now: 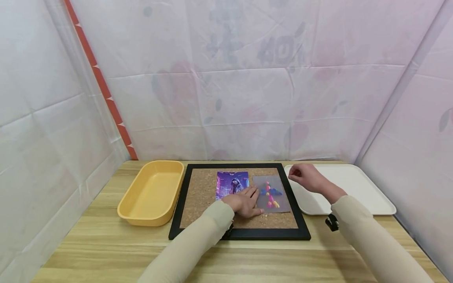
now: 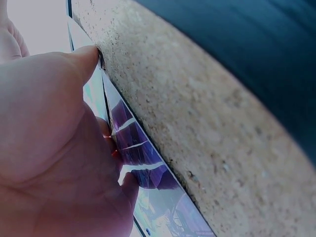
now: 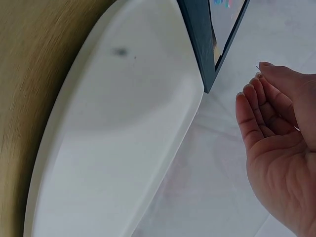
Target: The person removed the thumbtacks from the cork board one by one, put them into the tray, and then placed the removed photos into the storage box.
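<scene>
A cork board with a black frame lies on the table. On it are a purple picture card with a hooded figure and, to the right, a grey card with a colourful design. My left hand rests with fingers spread over the neighbouring edges of both cards. Above the white tray's left end, my right hand is raised, apart from the board. Its thumb and forefinger pinch a tiny pin; only a thin point shows, the remainder hidden by the fingertips.
A yellow tray stands left of the board, and a white tray lies to its right. A small blurred dark spot shows on the white tray in the right wrist view. Pale cloth walls enclose the wooden table.
</scene>
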The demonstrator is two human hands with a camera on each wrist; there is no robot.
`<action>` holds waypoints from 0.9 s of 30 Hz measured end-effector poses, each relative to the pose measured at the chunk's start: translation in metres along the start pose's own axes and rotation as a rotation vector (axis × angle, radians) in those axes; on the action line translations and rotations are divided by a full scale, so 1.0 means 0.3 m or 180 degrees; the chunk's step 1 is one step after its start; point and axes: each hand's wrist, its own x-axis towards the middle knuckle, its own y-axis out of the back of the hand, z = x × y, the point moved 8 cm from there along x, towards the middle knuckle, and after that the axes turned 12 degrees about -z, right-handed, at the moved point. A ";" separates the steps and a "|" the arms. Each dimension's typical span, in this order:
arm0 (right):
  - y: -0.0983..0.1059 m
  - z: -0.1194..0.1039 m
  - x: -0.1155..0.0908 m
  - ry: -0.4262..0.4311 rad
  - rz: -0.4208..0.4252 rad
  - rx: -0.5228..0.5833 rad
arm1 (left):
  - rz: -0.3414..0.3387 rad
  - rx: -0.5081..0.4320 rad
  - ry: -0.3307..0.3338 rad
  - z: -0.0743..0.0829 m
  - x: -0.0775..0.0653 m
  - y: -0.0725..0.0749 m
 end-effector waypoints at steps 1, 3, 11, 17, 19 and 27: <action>0.002 0.005 -0.002 -0.0015 -0.0002 -0.0006 | -0.0002 -0.0008 0.0001 0.001 -0.002 0.000; 0.007 0.013 -0.006 -0.0009 0.0006 -0.0022 | 0.0011 -0.0014 0.0003 0.007 -0.019 0.006; 0.010 0.046 -0.014 -0.0054 0.0017 -0.0060 | 0.0004 0.0027 0.0025 0.017 -0.055 0.023; 0.003 0.070 -0.020 -0.0136 -0.0033 -0.0076 | 0.0027 0.0004 0.0007 0.020 -0.062 0.025; 0.001 0.075 -0.023 -0.0167 -0.0053 -0.0082 | 0.0021 0.0004 0.0001 0.021 -0.065 0.025; 0.001 0.103 -0.042 -0.0238 -0.0061 -0.0163 | -0.0035 -0.0043 0.0022 0.039 -0.116 0.044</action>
